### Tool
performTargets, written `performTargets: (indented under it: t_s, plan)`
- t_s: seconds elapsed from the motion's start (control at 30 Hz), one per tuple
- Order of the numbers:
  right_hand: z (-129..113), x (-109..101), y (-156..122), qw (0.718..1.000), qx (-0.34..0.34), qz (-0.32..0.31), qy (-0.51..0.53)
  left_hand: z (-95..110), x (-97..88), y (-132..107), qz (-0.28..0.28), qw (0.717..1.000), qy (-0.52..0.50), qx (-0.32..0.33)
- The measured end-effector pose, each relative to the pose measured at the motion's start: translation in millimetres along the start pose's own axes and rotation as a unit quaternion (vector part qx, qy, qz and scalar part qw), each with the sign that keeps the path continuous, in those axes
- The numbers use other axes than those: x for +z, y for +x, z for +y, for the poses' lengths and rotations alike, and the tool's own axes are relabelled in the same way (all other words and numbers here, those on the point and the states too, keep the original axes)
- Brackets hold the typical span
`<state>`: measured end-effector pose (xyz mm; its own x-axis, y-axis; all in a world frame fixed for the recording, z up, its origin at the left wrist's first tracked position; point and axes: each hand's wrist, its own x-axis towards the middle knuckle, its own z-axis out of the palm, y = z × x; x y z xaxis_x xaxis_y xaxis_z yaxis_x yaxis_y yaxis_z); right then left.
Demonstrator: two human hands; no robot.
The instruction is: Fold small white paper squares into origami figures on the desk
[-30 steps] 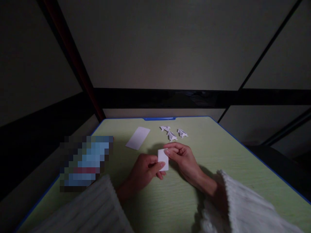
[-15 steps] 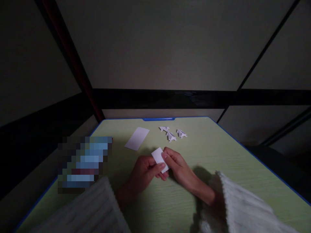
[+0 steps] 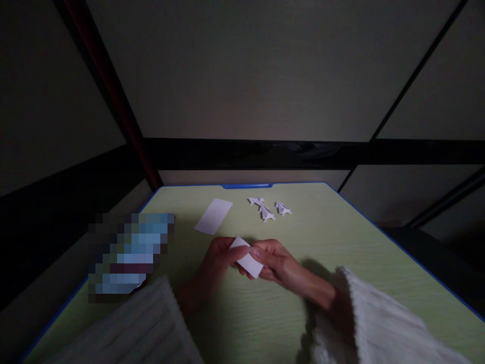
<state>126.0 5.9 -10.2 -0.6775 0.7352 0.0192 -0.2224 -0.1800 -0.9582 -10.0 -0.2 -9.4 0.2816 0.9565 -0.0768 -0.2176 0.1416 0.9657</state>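
Both of my hands pinch one small white folded paper (image 3: 249, 262) just above the pale green table (image 3: 341, 242). My left hand (image 3: 217, 263) grips its upper left end with closed fingers. My right hand (image 3: 278, 263) holds its right side, thumb on top. The paper lies tilted, its long side running from upper left to lower right. White knitted sleeves cover both wrists.
A flat white paper sheet (image 3: 213, 216) lies beyond my left hand. Three small white folded paper figures (image 3: 268, 208) sit near the table's far edge. A blurred blue and red object (image 3: 129, 253) rests at the left edge. Dark walls and beams surround the blue-rimmed table.
The small paper has turned from upright to a slanted, nearly flat position. Both hands have moved lower and closer together around it.
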Motion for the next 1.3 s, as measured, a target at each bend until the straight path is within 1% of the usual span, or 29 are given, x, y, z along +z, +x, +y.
performTargets:
  t_s: [0.07,0.1,0.2,0.27,0.3,0.4,0.47,0.53,0.63,0.7,0.77,0.87,1.0,1.07,1.13,1.2,1.27,1.3]
  plan:
    - [0.3,-3.1,-1.2,1.000,0.017,-0.021,-0.001,0.7,-1.2,1.2,0.021,0.999,-0.029,-0.015]
    - [0.7,-4.1,-1.4,1.000,0.007,-0.018,0.004,1.0,-1.6,1.3,0.019,0.999,-0.034,-0.021]
    - [1.2,-5.4,-0.5,0.998,-0.048,0.045,0.022,0.6,-1.3,-0.9,-0.031,0.999,-0.018,-0.030]
    - [0.0,-4.9,-0.1,0.995,-0.060,0.080,0.014,-1.0,0.2,-4.0,-0.062,0.997,0.005,-0.042]
    - [-0.9,-4.4,-0.4,0.995,-0.055,0.085,-0.003,-1.9,1.2,-5.6,-0.068,0.996,0.018,-0.050]
    - [-2.3,-2.6,-2.4,0.995,-0.028,0.064,-0.065,-3.5,3.8,-9.1,-0.049,0.995,0.066,-0.060]
    - [-0.9,-1.7,-3.6,0.996,-0.018,0.058,-0.071,-3.2,4.5,-9.7,-0.039,0.993,0.100,-0.055]
    - [1.6,-1.2,-3.8,0.998,-0.019,0.059,-0.034,-2.5,4.2,-8.9,-0.048,0.992,0.106,-0.052]
    - [3.3,-0.9,-2.2,0.996,-0.024,0.073,0.051,-1.9,3.0,-6.3,-0.070,0.994,0.070,-0.051]
    - [1.6,-0.9,-0.5,0.989,-0.030,0.099,0.101,-2.4,1.9,-4.2,-0.076,0.995,0.052,-0.039]
    - [-1.1,-1.0,1.0,0.979,-0.045,0.141,0.137,-3.4,0.6,-2.3,-0.078,0.996,0.040,-0.024]
    - [-3.6,0.0,2.3,0.966,-0.071,0.191,0.162,-5.3,-1.1,-0.1,-0.076,0.997,0.016,-0.008]
    - [-2.1,1.8,2.9,0.962,-0.088,0.204,0.158,-5.6,-1.0,0.5,-0.075,0.997,-0.010,0.001]
    - [-1.9,-0.6,3.6,0.959,-0.097,0.214,0.156,-4.2,-0.9,0.0,-0.074,0.997,-0.015,0.003]
    - [-3.1,-6.2,4.7,0.949,-0.120,0.246,0.157,-2.3,-1.9,0.1,-0.063,0.998,-0.017,0.011]
    - [-4.6,-13.0,5.7,0.929,-0.154,0.302,0.151,-0.8,-4.1,1.6,-0.024,0.999,-0.025,0.029]
    - [-4.8,-17.2,6.1,0.915,-0.180,0.345,0.107,0.1,-6.3,4.6,0.021,0.998,-0.039,0.044]
    - [-4.2,-17.5,6.0,0.916,-0.180,0.351,0.071,0.2,-6.9,6.2,0.036,0.997,-0.044,0.046]
